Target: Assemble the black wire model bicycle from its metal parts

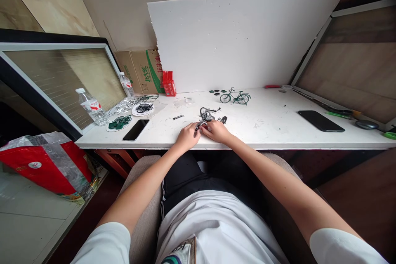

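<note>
My left hand (188, 136) and my right hand (217, 131) meet near the front edge of the white table (262, 138). Both are closed around small dark parts of a model bicycle (205, 114), whose wheels show just beyond the fingers. The parts between the fingertips are too small to make out fully. More small dark pieces (223, 119) lie beside my right hand. Farther back, a green model bicycle (235, 97) stands upright on the table. A small dark strip (178, 117) lies to the left of the wheels.
On the left are a phone (136, 130), green parts (119, 122), a white plate of black parts (144, 108) and water bottles (93, 107). A second phone (321, 121) and a mouse (366, 124) lie right. A white board (247, 37) stands behind.
</note>
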Action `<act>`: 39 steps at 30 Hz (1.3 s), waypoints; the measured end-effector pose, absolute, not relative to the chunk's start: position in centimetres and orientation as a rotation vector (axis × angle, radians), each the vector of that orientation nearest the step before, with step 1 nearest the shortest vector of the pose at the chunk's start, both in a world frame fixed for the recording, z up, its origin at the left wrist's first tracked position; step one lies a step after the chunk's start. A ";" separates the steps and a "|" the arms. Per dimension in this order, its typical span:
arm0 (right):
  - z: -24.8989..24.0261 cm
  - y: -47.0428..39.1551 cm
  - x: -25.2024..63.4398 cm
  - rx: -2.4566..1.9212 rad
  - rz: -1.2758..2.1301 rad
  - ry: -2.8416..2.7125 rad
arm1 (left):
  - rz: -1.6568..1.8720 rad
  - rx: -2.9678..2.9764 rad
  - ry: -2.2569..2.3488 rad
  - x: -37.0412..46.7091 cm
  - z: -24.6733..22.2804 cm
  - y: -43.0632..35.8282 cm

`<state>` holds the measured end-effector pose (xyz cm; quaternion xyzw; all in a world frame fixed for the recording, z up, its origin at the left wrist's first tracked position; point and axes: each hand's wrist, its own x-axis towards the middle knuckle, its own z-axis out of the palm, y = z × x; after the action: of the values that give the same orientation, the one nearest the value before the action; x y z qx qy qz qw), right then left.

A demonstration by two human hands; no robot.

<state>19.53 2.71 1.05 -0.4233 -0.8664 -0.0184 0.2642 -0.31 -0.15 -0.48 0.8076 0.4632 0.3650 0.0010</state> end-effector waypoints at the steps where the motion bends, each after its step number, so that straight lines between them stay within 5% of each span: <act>1: 1.0 2.7 19.5 -1.144 -0.050 -2.342 | 1.145 2.536 1.454 -0.3 -0.5 -0.1; 39: 1.1 2.7 19.5 -1.153 -0.062 -2.344 | 1.160 2.540 1.443 -0.3 -0.5 -0.1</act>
<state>19.48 2.68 1.10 -0.4258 -0.8659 -0.0230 0.2615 -0.31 -0.15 -0.52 0.8081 0.4591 0.3690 -0.0009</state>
